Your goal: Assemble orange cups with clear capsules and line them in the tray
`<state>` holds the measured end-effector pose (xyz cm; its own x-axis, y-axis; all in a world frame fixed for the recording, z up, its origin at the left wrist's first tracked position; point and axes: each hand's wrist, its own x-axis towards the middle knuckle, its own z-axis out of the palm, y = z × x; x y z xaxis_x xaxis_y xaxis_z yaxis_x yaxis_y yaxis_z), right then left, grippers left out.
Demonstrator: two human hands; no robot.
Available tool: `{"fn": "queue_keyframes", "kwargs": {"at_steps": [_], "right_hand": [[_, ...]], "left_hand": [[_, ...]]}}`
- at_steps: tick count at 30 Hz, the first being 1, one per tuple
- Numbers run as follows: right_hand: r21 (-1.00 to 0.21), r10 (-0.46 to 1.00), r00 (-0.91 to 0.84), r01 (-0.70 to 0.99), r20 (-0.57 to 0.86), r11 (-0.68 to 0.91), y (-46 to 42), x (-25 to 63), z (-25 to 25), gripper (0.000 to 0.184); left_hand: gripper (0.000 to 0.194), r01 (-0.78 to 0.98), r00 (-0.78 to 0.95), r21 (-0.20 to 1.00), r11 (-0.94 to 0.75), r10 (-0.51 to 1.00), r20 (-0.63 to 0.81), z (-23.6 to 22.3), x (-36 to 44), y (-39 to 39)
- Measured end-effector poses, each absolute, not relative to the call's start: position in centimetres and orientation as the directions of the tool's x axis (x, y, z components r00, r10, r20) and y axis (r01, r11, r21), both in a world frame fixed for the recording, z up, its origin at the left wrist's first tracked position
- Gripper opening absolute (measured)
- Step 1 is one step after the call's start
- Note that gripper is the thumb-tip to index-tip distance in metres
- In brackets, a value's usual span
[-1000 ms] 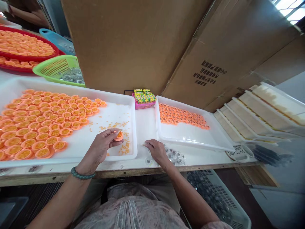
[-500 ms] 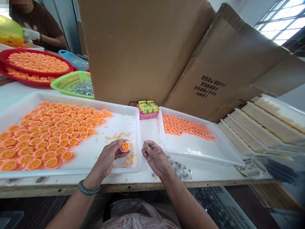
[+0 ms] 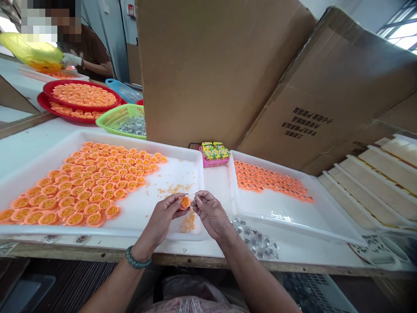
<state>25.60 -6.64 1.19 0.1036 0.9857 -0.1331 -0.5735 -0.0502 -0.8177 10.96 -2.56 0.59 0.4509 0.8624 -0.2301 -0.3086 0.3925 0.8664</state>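
My left hand pinches a small orange cup filled with yellow bits, held over the right end of the big white tray. My right hand is closed in a pinch on a small clear piece, right beside the cup and nearly touching it. Rows of filled orange cups cover the left part of that tray, and loose yellow bits lie under my hands. A heap of clear pieces lies on the table by my right wrist.
A second white tray on the right holds several finished orange pieces. A pink box of yellow packets stands between the trays. Cardboard boxes wall off the back. A green basket, red trays and a person are at the far left. Stacked white trays stand at the right.
My right hand rose from the clear pieces on the table and moved left to meet the cup in my left hand. The camera view tilted up and shifted.
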Motion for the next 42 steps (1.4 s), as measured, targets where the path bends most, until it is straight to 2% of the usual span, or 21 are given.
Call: {"fn": "queue_keyframes", "kwargs": {"at_steps": [2, 6, 11, 14, 20, 25, 31, 37, 39, 42], "right_hand": [[-0.872, 0.985, 0.136, -0.488, -0.110, -0.030, -6.6, 25.7, 1.2, 0.019], [-0.983, 0.990, 0.129, -0.180, -0.064, -0.040, -6.5, 26.5, 1.8, 0.015], [-0.994, 0.998, 0.012, 0.089, -0.068, -0.069, -5.4, 27.7, 2.6, 0.019], [-0.980, 0.995, -0.045, 0.186, -0.084, -0.075, -4.3, 28.4, 2.5, 0.013], [-0.984, 0.980, -0.169, 0.161, -0.103, -0.076, -3.0, 29.1, 2.4, 0.021], [-0.984, 0.968, -0.239, 0.175, -0.073, -0.031, -2.7, 29.0, 2.9, 0.019], [-0.981, 0.979, -0.172, 0.179, -0.110, -0.079, -2.7, 28.6, 2.7, 0.017], [-0.969, 0.990, -0.115, 0.242, -0.077, -0.048, -3.2, 28.1, 2.9, 0.006], [-0.959, 0.994, -0.108, 0.284, -0.035, -0.003, -3.4, 28.0, 3.0, 0.003], [-0.915, 0.990, -0.118, 0.386, 0.077, 0.118, -3.6, 27.8, 3.1, 0.009]], "left_hand": [[0.031, -0.301, 0.444, 0.872, 0.386, 0.866, -0.230, 0.5, 11.0, -2.5], [0.032, -0.278, 0.444, 0.879, 0.387, 0.863, -0.240, 0.5, 11.0, -2.5], [0.034, -0.242, 0.449, 0.879, 0.410, 0.851, -0.273, 0.5, 11.1, -2.4], [0.034, -0.235, 0.465, 0.884, 0.404, 0.845, -0.263, 0.6, 11.1, -2.4], [0.040, -0.177, 0.542, 0.906, 0.384, 0.807, -0.236, 0.7, 11.1, -2.5], [0.039, -0.175, 0.585, 0.907, 0.382, 0.782, -0.217, 0.5, 11.1, -2.5], [0.038, -0.118, 0.566, 0.931, 0.346, 0.794, -0.223, 0.6, 11.1, -2.4], [0.031, -0.128, 0.539, 0.925, 0.358, 0.808, -0.238, 0.7, 11.2, -2.4], [0.027, -0.142, 0.542, 0.921, 0.363, 0.807, -0.234, 0.8, 11.2, -2.5], [0.026, -0.146, 0.549, 0.918, 0.368, 0.802, -0.234, 0.9, 11.3, -2.5]]}}
